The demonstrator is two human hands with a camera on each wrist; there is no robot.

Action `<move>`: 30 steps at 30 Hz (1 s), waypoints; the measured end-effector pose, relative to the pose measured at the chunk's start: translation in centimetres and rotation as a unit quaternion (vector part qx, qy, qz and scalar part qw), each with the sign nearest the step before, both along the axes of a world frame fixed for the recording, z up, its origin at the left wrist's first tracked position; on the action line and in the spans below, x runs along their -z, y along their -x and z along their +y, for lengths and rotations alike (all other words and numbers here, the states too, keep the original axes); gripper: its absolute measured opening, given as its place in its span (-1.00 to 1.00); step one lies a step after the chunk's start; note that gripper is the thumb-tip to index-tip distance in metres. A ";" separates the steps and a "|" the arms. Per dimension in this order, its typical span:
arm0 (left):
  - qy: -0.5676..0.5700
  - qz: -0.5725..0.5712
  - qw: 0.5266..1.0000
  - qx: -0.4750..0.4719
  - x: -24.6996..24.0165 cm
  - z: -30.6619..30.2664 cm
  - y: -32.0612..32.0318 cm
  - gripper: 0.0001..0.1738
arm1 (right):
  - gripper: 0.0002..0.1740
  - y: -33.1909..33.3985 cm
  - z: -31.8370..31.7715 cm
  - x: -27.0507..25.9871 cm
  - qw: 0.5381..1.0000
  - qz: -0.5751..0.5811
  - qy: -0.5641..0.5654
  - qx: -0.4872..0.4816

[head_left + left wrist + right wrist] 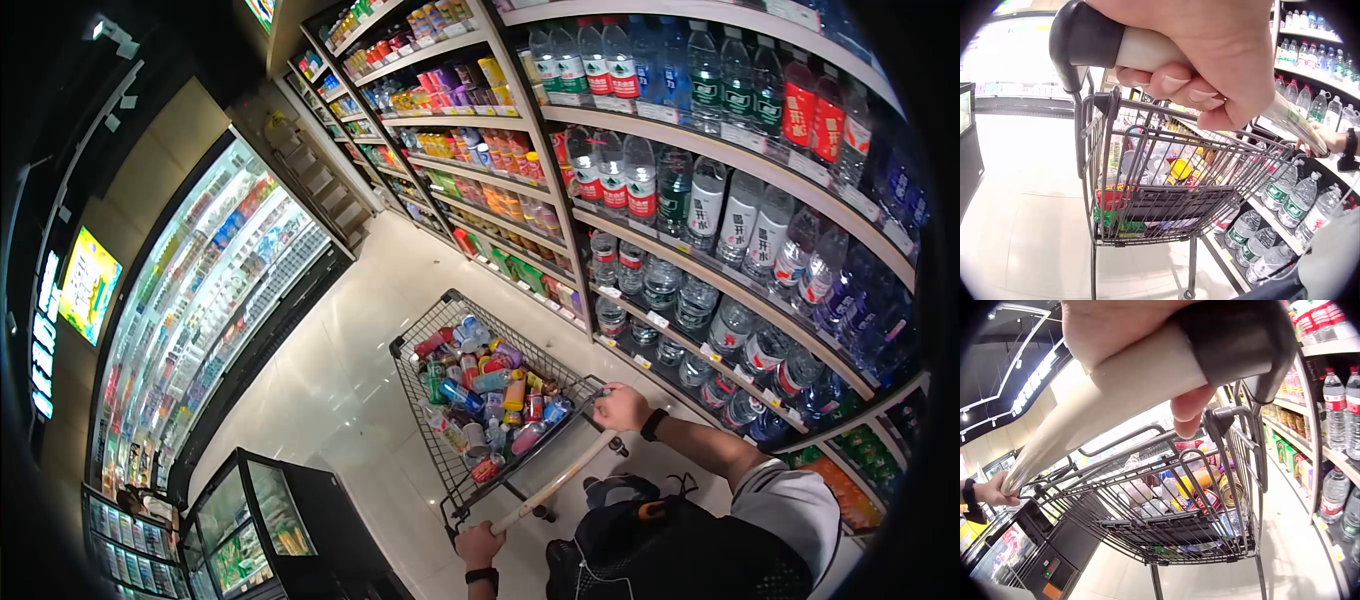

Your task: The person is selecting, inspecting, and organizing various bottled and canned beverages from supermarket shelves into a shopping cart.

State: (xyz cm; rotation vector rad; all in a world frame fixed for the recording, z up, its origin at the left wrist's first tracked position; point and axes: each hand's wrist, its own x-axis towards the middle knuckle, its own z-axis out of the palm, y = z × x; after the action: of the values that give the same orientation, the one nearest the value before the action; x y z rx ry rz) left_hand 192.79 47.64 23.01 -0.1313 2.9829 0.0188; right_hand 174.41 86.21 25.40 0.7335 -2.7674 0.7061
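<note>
— Dark bag (680, 550) at the wearer's chest fills the bottom of the head view. What sits just past it?
— Both hands, on the handle (555, 483) of a shopping cart (400, 345). The left hand (480, 545) wraps the near end and the right hand (622, 408) the far end, a dark wristband (653, 424) behind it. The cart stands on pale aisle tiles directly ahead, close beside shelves of water bottles (740, 215), its basket heaped with bottled and canned drinks (490, 390).
— And to the left?
— A chest freezer (270, 520) is near, with lit coolers (220, 280) along the wall beyond.
— Left wrist view?
— Fingers (1169, 81) are curled tight round the pale bar, just beside its black end cap (1085, 37). The wire basket hangs below, drinks showing through the mesh. Far along the bar the right hand grips too (small, but plainly closed round it).
— Right wrist view?
— It mirrors that. The right hand clasps the bar at the other black cap, one fingertip (1191, 406) showing underneath. A can (1232, 490) lies against the basket's side, and the left hand holds the far end, above the freezer.
</note>
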 end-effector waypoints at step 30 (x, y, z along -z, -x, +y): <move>-0.053 0.041 0.998 0.004 -0.3 -23.3 46.8 -0.70 | -0.50 44.2 -23.7 -0.8 0.976 0.001 -0.215 -0.014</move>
State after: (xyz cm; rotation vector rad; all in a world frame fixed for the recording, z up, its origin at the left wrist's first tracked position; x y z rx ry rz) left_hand 145.99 24.38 23.30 -0.1086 3.0561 0.1847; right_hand 130.17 62.56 26.23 0.8457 -2.9440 0.1008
